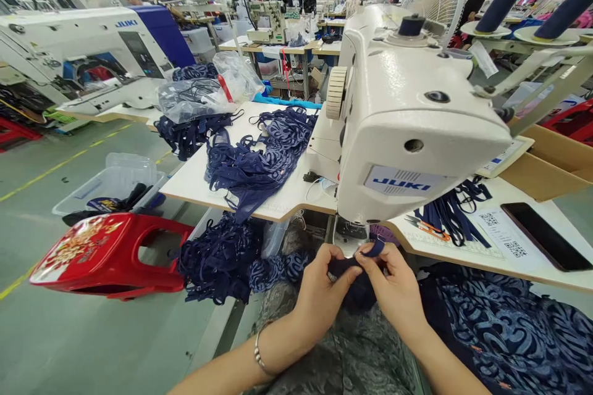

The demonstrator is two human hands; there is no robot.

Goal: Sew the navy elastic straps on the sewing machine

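Close below the needle end of a white JUKI sewing machine (417, 105), my two hands are nearly touching. My left hand (322, 284) pinches a dark navy piece of fabric (340, 266) between thumb and fingers. My right hand (393, 281) is closed on a navy strap (374, 249), which loops up over the index finger. Fingers partly hide where strap and fabric meet. More dark cloth (360, 296) hangs beneath the hands, over my lap. Just behind the fingertips is the machine's metal plate (351, 241).
Navy patterned garments (264, 148) are heaped on the white table (194, 182); others (222, 259) hang left of my knees. At right are orange-handled thread snips (428, 228), loose straps (456, 213) and a phone (549, 234). A red stool (111, 253) occupies the floor at left.
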